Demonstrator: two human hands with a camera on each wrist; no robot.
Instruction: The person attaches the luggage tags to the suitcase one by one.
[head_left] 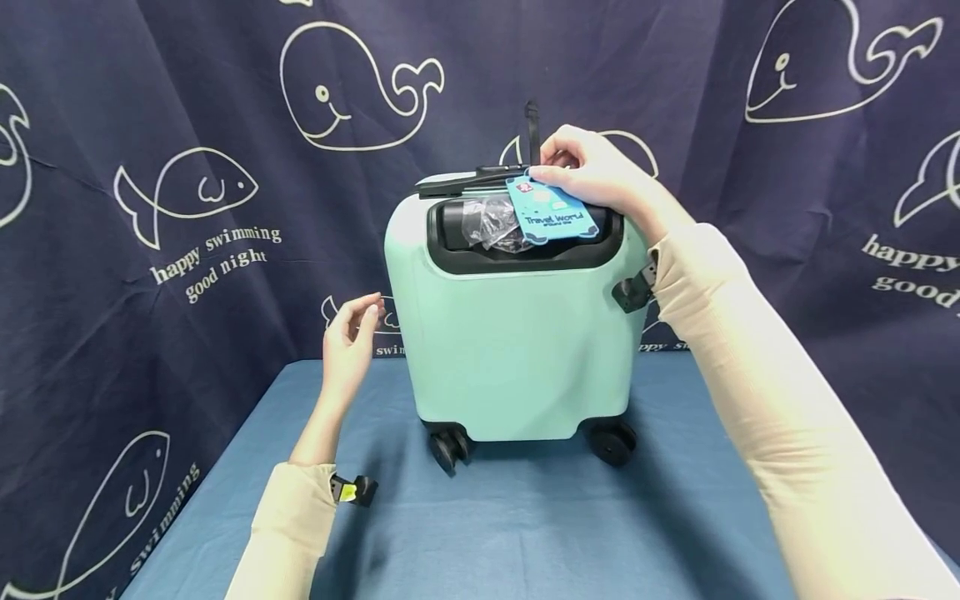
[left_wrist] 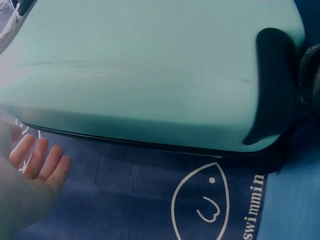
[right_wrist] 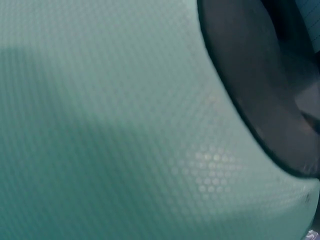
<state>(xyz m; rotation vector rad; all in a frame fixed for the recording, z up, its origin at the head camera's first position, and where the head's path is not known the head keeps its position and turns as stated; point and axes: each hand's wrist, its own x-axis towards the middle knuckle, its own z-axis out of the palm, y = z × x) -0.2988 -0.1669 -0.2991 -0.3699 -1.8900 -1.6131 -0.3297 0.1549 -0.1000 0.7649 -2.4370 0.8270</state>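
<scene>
Above, right hand [head_left: 596, 171] pinching black strap [head_left: 533, 133], left hand [head_left: 349, 340] relaxed beside suitcase [head_left: 517, 350]

Mint-green suitcase [head_left: 517, 350] upright on a blue surface [head_left: 540, 533], blue printed tag [head_left: 555, 218] near its top

Curtained booth; whale-print drapes [head_left: 480, 67]; cloth-covered surface [head_left: 540, 533]

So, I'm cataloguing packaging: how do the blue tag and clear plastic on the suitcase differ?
The blue tag is opaque and printed; the clear plastic is see-through. The tag looks flat; the plastic is crumpled. The tag's top is by the right hand; the plastic sits apart. Both are high on the suitcase.
</scene>
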